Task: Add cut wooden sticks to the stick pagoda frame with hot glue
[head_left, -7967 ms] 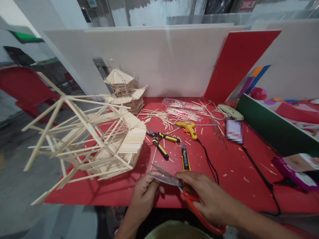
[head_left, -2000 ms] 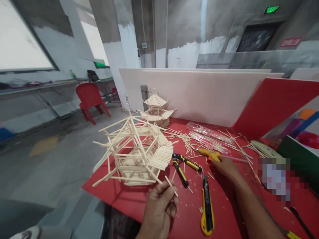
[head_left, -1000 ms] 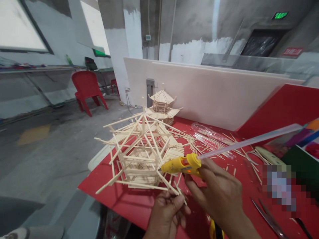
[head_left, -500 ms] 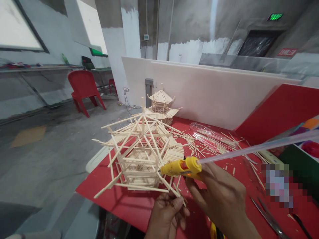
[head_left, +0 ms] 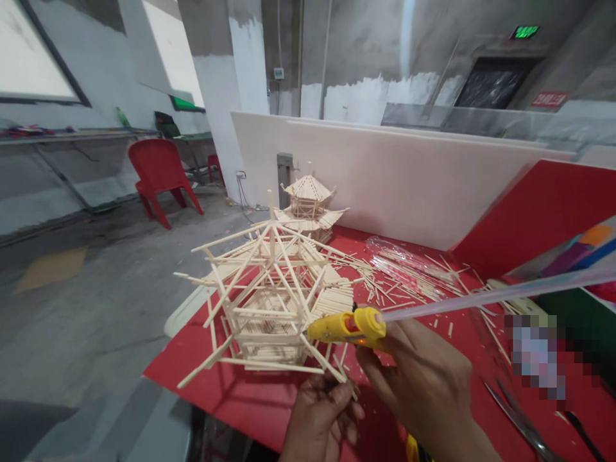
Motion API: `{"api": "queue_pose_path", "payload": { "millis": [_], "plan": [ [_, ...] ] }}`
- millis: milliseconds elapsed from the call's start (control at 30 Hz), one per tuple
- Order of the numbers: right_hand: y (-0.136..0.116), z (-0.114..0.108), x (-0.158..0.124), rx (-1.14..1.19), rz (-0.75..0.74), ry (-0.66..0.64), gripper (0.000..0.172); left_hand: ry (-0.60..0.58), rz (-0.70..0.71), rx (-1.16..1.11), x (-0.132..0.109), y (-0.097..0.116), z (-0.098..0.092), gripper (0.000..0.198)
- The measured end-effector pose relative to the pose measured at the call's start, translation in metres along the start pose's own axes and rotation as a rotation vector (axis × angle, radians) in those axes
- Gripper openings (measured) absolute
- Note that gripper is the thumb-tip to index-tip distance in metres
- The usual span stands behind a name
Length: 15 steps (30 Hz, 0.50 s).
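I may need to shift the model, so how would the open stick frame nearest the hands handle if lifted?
The open stick frame is probably light for its size: thin sticks with wide gaps. Joined and cross-braced, it should stay fairly stiff rather than flop. Its projecting beams look slender, so they may snag or snap if bumped.

glue gun (head_left: 344, 326) (lifted), at frame (head_left: 269, 314); scissors (head_left: 527, 431) laid down

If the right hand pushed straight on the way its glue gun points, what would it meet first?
The stick frame, probably at its near corner: the glue gun in the right hand aims there, its tip touching or almost touching. Depth is hard to judge from this single view.
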State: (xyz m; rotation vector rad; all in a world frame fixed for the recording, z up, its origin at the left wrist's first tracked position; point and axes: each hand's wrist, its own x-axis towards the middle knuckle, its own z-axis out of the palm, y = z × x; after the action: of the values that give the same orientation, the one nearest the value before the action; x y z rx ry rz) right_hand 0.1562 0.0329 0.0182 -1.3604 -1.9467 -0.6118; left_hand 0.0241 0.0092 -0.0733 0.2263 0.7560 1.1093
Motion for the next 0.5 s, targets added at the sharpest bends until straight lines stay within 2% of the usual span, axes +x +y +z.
{"api": "queue_pose_path", "payload": {
  "millis": [200,500],
  "plan": [
    [0.0014,-0.0011,-0.0017,-0.064,-0.002,0.000,0.013,0.003,-0.012,0.029,0.0022,0.0012,-0.0024,0.034],
    [0.0022,0.0003,-0.0018,-0.023,-0.021,-0.008,0.009,0.011,-0.024,0.038,0.0054,-0.0015,-0.0065,0.037]
  ]
}}
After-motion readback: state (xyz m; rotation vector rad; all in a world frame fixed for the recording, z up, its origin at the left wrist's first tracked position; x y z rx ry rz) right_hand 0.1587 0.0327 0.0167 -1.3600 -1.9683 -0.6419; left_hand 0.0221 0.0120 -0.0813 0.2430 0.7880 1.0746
